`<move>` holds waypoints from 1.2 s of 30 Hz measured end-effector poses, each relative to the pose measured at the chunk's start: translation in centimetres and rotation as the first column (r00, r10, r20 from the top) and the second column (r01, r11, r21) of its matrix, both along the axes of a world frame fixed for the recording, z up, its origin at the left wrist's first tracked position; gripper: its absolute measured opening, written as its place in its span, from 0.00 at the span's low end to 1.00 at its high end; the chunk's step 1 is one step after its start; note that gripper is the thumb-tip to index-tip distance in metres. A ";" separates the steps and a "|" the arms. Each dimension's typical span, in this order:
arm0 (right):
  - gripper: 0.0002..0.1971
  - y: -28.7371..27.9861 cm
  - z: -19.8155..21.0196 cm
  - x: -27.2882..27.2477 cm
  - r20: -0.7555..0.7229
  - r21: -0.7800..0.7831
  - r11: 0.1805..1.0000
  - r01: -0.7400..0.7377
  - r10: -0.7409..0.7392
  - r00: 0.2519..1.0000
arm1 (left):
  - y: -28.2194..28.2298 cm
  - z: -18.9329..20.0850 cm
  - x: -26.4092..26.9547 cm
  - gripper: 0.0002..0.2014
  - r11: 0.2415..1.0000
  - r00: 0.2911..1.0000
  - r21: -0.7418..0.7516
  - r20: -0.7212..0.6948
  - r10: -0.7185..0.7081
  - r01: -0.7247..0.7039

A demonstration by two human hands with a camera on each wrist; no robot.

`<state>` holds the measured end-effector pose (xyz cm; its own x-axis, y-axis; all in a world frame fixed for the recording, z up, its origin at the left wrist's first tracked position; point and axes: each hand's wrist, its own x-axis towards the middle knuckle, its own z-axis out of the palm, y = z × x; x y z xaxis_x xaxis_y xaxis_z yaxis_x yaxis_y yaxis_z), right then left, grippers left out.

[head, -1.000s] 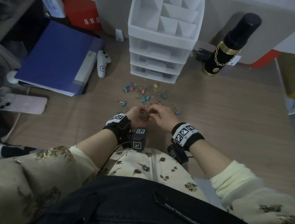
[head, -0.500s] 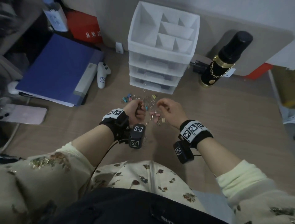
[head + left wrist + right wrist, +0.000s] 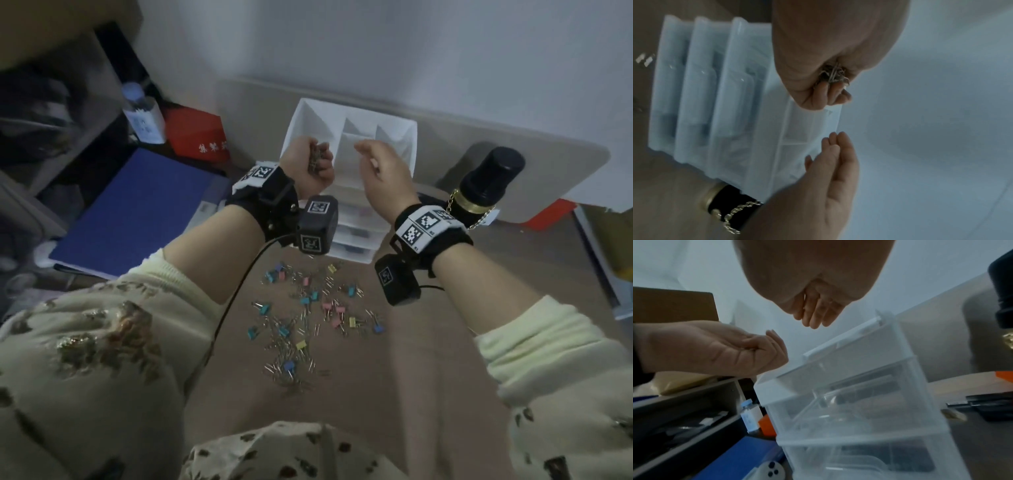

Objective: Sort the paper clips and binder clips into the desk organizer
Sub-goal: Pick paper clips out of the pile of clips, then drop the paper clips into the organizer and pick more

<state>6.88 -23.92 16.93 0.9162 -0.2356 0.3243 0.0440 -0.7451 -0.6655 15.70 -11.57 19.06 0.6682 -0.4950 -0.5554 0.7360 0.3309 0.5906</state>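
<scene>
My left hand (image 3: 310, 164) is raised over the left side of the white desk organizer (image 3: 397, 137) and grips a bunch of metal paper clips (image 3: 315, 159) in its fist; the wires poke out between the curled fingers (image 3: 833, 75). My right hand (image 3: 378, 164) hovers beside it over the organizer's top compartments, fingers straight and together, holding nothing (image 3: 815, 313). Loose paper clips and coloured binder clips (image 3: 308, 318) lie scattered on the brown desk in front of the organizer's clear drawers (image 3: 859, 402).
A blue folder (image 3: 137, 212) lies at the left, with a red box (image 3: 198, 135) and a small white bottle (image 3: 144, 116) behind it. A black bottle with a gold chain (image 3: 486, 185) stands right of the organizer.
Both hands have risen from the clip pile on the desk to above the organizer's top. The left hand carried its fistful of paper clips up; the head view tilted up.
</scene>
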 end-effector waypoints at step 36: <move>0.14 4.7 -4.7 -4.4 0.034 0.002 0.991 -0.134 0.134 0.990 | 3.5 -0.2 -4.0 0.14 1.000 0.999 -0.016 0.040 0.019 -0.019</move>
